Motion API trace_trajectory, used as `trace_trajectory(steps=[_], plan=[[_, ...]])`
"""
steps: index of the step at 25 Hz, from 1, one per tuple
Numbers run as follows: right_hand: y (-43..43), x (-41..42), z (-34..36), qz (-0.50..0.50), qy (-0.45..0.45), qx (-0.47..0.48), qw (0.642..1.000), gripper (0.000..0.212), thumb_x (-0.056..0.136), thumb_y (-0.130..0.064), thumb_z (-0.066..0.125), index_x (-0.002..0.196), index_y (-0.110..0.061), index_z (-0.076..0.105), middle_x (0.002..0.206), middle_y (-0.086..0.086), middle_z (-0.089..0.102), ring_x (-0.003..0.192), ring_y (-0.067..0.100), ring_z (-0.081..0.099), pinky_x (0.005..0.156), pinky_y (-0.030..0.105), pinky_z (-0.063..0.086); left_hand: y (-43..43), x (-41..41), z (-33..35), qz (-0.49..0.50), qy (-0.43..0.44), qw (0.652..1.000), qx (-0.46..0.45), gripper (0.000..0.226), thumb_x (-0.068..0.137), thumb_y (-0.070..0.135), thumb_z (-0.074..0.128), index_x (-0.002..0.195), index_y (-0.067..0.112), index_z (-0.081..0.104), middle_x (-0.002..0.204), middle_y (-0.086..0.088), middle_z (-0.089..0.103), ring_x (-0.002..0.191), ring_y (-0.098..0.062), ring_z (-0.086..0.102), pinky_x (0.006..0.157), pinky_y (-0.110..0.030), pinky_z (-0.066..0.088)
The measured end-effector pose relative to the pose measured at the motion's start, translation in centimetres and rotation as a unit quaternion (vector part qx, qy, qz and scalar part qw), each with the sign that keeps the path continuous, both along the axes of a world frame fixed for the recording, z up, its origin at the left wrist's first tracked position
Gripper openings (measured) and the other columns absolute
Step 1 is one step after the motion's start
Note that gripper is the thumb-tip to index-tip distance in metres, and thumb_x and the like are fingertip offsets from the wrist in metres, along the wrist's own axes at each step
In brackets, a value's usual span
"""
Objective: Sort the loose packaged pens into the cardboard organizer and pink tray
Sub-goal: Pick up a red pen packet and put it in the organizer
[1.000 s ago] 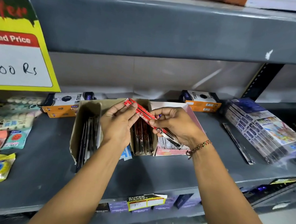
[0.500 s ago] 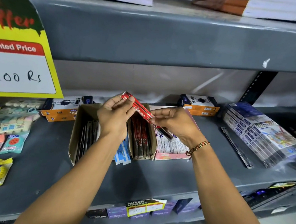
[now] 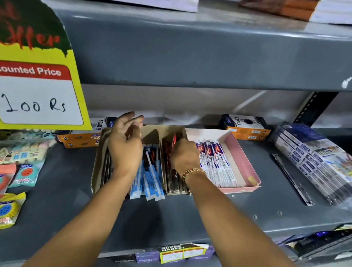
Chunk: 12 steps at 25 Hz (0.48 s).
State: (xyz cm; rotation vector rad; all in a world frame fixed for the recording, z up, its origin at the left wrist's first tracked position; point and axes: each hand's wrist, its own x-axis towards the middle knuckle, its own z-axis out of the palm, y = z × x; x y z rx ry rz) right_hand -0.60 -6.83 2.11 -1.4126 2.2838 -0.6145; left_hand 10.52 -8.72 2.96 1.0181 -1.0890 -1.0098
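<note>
- The red packaged pen stands on edge in the right-hand compartment of the cardboard organizer, its top poking above the dark red packs already filed there
- The right hand has its fingers pinched together on that red pen, at the divider next to the pink tray
- The left hand hovers over the organizer's left compartment with fingers loosely spread, gripping nothing
- Blue-and-white pen packs lie in the organizer's middle section, their ends sticking out over its front edge
- The pink tray sits touching the organizer's right side and holds a row of white pen packs along its left half
- All of it rests on a grey metal shelf; an orange-and-black box stands behind the tray, a stack of wrapped sets lies well to the right, and a yellow offer sign hangs at upper left
</note>
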Motion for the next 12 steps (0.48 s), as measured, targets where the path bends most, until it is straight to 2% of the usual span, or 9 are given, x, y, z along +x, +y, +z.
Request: trace_trajectory(steps=[6,9,12], plan=[[0.2,0.8,-2.0,0.005,-0.01,0.029,1.0,0.025,0.091,0.0,0.046,0.11,0.007,0.061,0.11,0.024,0.066,0.105,0.036,0.063,0.092,0.041,0.053,-0.5,0.7,-0.7,0.004,-0.015,1.0,-0.007,0.018,0.091,0.005,0.048,0.103,0.017,0.052,0.104,-0.003,0.065,0.1,-0.015,0.064,0.101,-0.046,0.046],[0.3,0.7,-2.2,0.011,0.014,0.041,0.999,0.026,0.091,-0.001,0.046,0.111,0.006,0.059,0.11,0.024,0.065,0.105,0.036,0.063,0.091,0.042,0.054,-0.4,0.3,-0.8,0.003,-0.017,1.0,-0.006,0.019,0.09,0.004,0.05,0.104,0.017,0.054,0.103,-0.001,0.065,0.095,-0.006,0.063,0.1,-0.044,0.047],[0.5,1.0,-2.0,0.026,0.042,0.055,0.997,0.026,0.091,-0.002,0.046,0.112,0.005,0.059,0.11,0.024,0.066,0.104,0.036,0.064,0.091,0.042,0.054,-0.4,0.0,-0.6,0.002,-0.017,1.0,-0.006,0.02,0.09,0.004,0.05,0.106,0.013,0.055,0.102,-0.001,0.065,0.093,-0.006,0.063,0.1,-0.043,0.048]])
